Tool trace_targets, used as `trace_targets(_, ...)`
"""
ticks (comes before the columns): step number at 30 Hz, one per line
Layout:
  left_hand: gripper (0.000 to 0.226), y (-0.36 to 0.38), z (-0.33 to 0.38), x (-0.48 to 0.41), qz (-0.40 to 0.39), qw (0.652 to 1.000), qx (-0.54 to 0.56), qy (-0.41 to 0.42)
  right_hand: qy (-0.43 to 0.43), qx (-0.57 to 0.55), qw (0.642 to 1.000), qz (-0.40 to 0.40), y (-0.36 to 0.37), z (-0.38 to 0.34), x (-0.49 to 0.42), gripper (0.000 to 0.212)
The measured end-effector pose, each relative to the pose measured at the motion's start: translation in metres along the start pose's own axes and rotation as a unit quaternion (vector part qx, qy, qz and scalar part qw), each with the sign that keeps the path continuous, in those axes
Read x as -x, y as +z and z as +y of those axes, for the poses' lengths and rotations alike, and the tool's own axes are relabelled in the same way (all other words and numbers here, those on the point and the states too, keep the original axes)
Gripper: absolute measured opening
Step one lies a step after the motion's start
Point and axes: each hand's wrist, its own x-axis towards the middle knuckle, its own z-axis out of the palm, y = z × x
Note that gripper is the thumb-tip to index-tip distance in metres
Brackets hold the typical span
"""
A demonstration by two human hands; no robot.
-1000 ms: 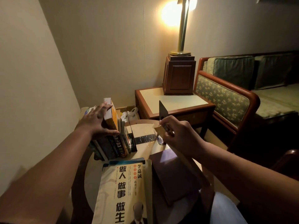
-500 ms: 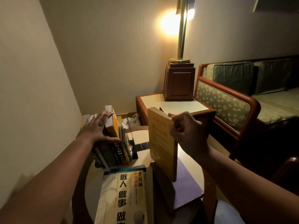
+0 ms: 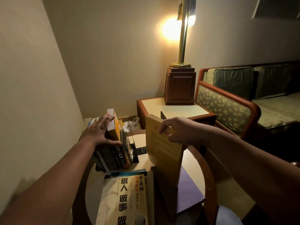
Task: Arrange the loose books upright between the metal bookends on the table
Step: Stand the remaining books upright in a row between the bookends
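A row of upright books [image 3: 116,148] stands at the left of the round table [image 3: 209,174]. My left hand [image 3: 100,132] rests flat on their tops, thumb against a spine. My right hand [image 3: 178,131] grips the top edge of a yellow book [image 3: 162,151], held upright above the table to the right of the row. A dark metal bookend [image 3: 162,115] pokes up just behind that book. A white book with Chinese title [image 3: 128,198] lies flat at the front. A purple book [image 3: 188,190] lies flat beside it.
A wooden side table [image 3: 175,109] with a brass lamp on a wooden base [image 3: 180,85] stands behind. A green patterned sofa [image 3: 227,108] is at the right. A wall runs close along the left. A plastic bag [image 3: 133,124] sits behind the round table.
My right hand has lifted the yellow book from lying low to upright and brought it left, towards the row. My left hand has stayed on the row.
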Motion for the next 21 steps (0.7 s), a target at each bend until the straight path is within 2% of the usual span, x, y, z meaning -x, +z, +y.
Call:
trace_targets(6, 0.126, 0.0, -0.001, 0.0, 0.002, 1.0, -0.006, 0.005, -0.041, 0.003, 0.988, 0.15, 0.004, -0.006, -0.02, 0.039)
trace_targets(12, 0.122, -0.001, 0.0, -0.002, 0.004, 1.0, -0.004, 0.003, -0.081, -0.043, 0.938, 0.334, -0.027, -0.048, -0.05, 0.047)
trace_targets(17, 0.122, 0.0, 0.009, 0.007, 0.045, 0.999, -0.003, -0.004, -0.103, -0.016, 0.903, 0.417, -0.051, -0.087, -0.082, 0.046)
trace_targets(21, 0.126, 0.001, 0.005, 0.006, 0.048, 0.998, -0.029, 0.024, -0.089, -0.028, 0.889, 0.449, -0.051, -0.101, -0.105, 0.048)
